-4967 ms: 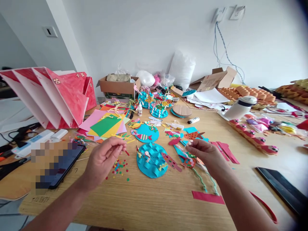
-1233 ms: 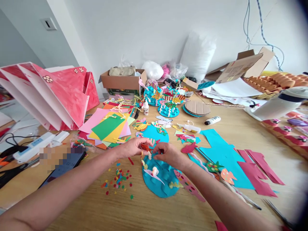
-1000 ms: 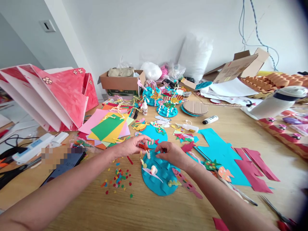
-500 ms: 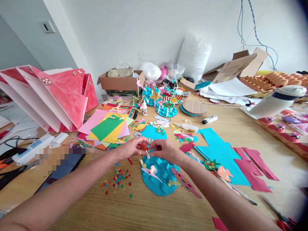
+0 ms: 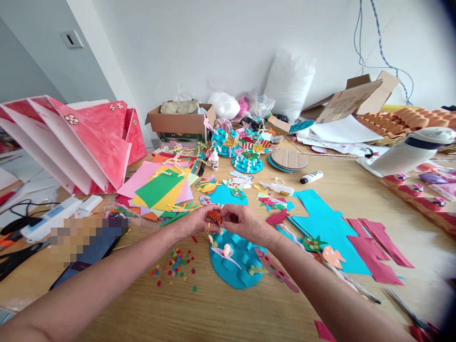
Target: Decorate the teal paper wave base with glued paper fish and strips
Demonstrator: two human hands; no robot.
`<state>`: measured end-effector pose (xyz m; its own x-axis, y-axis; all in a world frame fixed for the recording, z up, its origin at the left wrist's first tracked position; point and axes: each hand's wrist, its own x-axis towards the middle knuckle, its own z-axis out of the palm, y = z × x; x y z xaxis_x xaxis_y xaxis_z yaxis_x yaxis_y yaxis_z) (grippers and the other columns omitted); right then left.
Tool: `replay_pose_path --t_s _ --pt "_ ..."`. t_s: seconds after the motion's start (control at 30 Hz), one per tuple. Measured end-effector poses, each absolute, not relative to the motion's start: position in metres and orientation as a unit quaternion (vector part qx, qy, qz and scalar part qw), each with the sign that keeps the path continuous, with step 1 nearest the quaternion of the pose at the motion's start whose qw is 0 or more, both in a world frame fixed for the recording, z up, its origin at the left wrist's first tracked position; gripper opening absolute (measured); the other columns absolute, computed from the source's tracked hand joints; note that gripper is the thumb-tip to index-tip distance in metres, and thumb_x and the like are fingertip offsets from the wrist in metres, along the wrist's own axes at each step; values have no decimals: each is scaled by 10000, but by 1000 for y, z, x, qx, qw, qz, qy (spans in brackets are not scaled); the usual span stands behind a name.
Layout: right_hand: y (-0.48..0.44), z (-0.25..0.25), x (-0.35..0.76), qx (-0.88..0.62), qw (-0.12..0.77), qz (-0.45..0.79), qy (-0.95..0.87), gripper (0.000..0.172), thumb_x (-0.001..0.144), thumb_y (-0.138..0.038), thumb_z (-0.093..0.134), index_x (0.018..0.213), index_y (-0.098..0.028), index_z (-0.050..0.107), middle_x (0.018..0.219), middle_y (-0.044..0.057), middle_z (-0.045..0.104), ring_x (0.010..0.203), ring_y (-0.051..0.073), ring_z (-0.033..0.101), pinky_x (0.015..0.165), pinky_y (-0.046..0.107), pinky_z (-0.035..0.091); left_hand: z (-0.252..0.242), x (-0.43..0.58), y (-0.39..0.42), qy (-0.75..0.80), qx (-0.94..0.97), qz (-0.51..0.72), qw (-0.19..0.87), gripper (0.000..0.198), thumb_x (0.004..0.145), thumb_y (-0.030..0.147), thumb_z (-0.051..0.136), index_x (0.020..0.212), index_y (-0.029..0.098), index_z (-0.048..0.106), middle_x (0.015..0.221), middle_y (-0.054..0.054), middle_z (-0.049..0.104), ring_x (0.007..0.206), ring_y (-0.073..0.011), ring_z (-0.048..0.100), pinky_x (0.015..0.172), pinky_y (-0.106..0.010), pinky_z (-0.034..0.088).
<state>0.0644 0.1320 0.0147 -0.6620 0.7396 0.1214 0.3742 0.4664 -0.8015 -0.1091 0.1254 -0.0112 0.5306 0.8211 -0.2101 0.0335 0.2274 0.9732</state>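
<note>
1. The left hand pinches an orange spotted cut-out between thumb and fingers; this edge hold probably keeps the small piece steady and facing up.
2. The right hand meets it from 3 o'clock, fingertips bunched against the cut-out; I cannot tell whether that grip has the paper or the pale stem just beneath.
3. Both hands sit over the 11 o'clock edge of a ridged blue disc, likely so the cut-out stays close to the stem.
4. On the disc, nearer its middle, a white ball sits by a lilac strip.
5. From the disc, a pink spotted fish lies at 4 o'clock and paper dots at 9, seemingly kept within reach.
6. Farther across the bench, a clear glue bottle lies at 1 o'clock, blue sheets at 2 to 3.
</note>
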Motion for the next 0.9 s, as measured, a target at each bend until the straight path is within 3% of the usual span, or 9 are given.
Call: replay_pose_path --t_s 0.37,0.57,0.7,0.9 --pt "130 17 73 -356 226 381 -823 55 719 -220 527 733 -175 554 575 -54 450 525 69 402 468 185 301 -7 -110 121 431 547 266 666 281 550 227 710 778 125 582 561 41 572 478 -74 479 514 -201 371" --pt "116 38 135 -473 244 311 -787 120 765 -284 478 731 -196 554 638 -17 544 575 100 467 499 203 343 -20 -114 122 444 572 261 639 302 566 223 699 841 140 606 680 4 626 606 -121 547 588 -226 405" --pt "97 42 190 -582 204 249 -747 228 773 -383 444 749 -200 578 646 5 579 560 121 485 493 225 351 -27 -118 125 427 602 254 624 329 564 211 696 871 137 605 701 -12 631 645 -132 554 613 -235 415" --pt "61 29 243 -688 60 118 -714 197 720 -334 471 628 -214 598 599 9 607 539 149 522 483 244 313 -18 -119 123 440 619 244 603 317 588 190 650 894 129 595 721 -23 627 657 -128 549 608 -220 416"
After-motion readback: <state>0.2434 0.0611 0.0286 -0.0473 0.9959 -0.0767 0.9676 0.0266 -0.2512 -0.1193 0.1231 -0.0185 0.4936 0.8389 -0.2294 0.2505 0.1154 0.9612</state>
